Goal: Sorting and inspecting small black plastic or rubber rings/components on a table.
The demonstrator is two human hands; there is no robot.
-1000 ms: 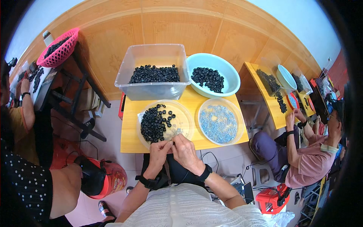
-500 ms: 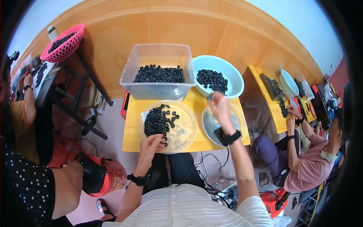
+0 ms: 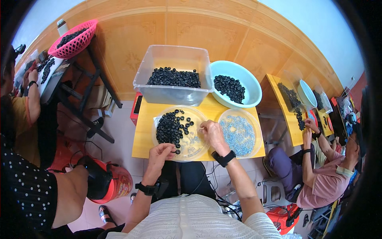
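Fingers (image 3: 170, 147) of the left hand (image 3: 158, 155) are bent toward the thumb at the near left edge of the clear round tray (image 3: 191, 154), right beside a few loose black rings; whether they grip one, I cannot tell. The right hand (image 3: 215, 136) is over the tray's right rim, its fingers curled inward, and what they may hold is hidden. Most of the black rings (image 3: 168, 127) lie heaped in the left half of the tray, with small clear pieces (image 3: 193, 140) scattered in its right half. Just right of the tray is a round tub (image 3: 259, 137) of tiny blue and clear pieces (image 3: 238, 135). Behind the tray stands a clear rectangular bin (image 3: 171, 96) of black rings, and behind it to the right a light-blue basin (image 3: 253, 85) holds more. The wooden surface (image 3: 142, 137) shows left of the tray. Well right of it sits a person (image 3: 324, 181) in a pink shirt.
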